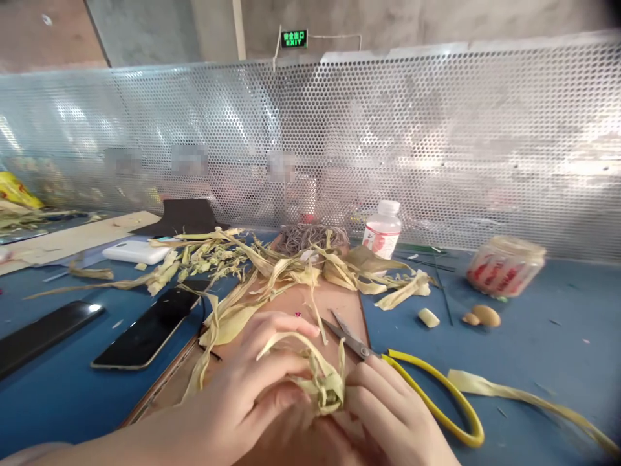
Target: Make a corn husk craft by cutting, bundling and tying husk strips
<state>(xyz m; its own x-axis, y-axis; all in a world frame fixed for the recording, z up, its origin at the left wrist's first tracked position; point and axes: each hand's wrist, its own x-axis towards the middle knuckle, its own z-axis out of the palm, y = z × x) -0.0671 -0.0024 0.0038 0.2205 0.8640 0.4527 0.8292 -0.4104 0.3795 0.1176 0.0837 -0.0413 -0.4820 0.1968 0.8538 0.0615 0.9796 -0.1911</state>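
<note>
Both my hands meet low in the middle of the view over a brown board (pixel 310 304). My left hand (pixel 242 395) and my right hand (pixel 388 414) pinch a small folded bundle of pale yellow-green husk strips (pixel 326 383) between their fingertips. One strip arches up from the bundle over my left fingers. Scissors with yellow handles (pixel 427 388) lie just right of my right hand, blades pointing up-left. A heap of loose husk strips (pixel 272 265) is spread across the far end of the board.
Two dark phones (pixel 150 327) (pixel 43 333) lie at left on the blue table, a white case (pixel 136 251) behind them. A white bottle (pixel 382 230), a plastic jar (pixel 504 265) and small nut-like pieces (pixel 482 316) stand right. A perforated metal screen (pixel 436 142) closes the back.
</note>
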